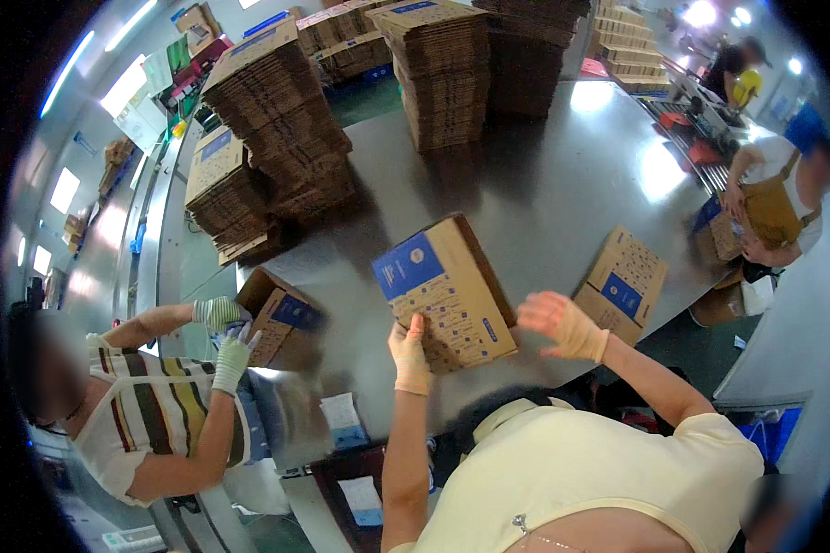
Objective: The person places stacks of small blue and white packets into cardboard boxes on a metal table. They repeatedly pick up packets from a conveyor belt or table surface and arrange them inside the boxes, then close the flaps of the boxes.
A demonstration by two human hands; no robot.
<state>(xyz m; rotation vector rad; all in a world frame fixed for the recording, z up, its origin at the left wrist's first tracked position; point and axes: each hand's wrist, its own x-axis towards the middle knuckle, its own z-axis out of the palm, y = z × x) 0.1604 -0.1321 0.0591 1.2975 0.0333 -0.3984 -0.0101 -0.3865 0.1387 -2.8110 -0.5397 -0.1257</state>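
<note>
A cardboard box [461,318] with a blue printed panel is tilted above the metal table in front of me. My left hand [409,358] grips its lower left edge, with the thumb lying on the printed face. Just off the box's right side, my right hand [565,324] is open with its fingers apart and nothing in it. Pale coverings wrap both my palms and wrists and leave the fingertips bare. To the right of that hand, a similar brown carton [622,284] with a blue panel lies on the table.
Tall stacks of flattened cartons [272,111] stand at the far left, with another stack [441,83] at the far middle. A gloved co-worker [166,387] handles a carton [281,323] on the left. Another person [775,203] holds a box at the right. Leaflets [343,422] lie nearby.
</note>
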